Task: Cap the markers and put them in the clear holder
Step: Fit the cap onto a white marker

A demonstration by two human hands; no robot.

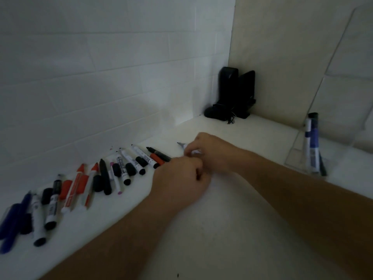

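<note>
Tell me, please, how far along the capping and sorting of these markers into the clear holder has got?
Early days. Done: the clear holder at right already has a couple of markers standing in it. In hand: the right hand grips an uncapped marker, its tip poking out, while the left hand is curled beside it; whether it holds a cap is hidden. Left: a long row of markers and loose caps along the wall.

Two black upright devices with thin cords, standing in the far corner on the white table. Behind, white tiled wall on the left, cream wall on the right.
</note>
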